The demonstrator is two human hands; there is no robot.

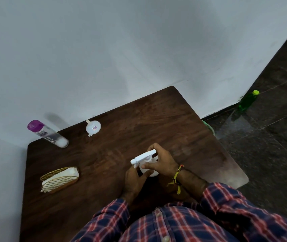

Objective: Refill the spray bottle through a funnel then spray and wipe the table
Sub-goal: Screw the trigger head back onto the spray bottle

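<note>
Green bottle (pixel 247 100) on dark floor (pixel 270 154).

The spray bottle (pixel 148 165) is standing mid-table (pixel 174 119), between both hands. The funnel (pixel 93 127) is lying near the far edge, with the refill bottle (pixel 48 134) left of it at the far-left corner. The napkin holder (pixel 59 179) is sitting by the left edge.

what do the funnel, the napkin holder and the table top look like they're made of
The small white funnel looks like translucent plastic: milky and smooth, with a moulded hanging tab. The gold wire napkin holder looks like thin metal rods with a brassy sheen, though painted wire is possible. The dark brown table top shows wood grain under a slight gloss; whether it is solid wood or laminate cannot be told.
</note>
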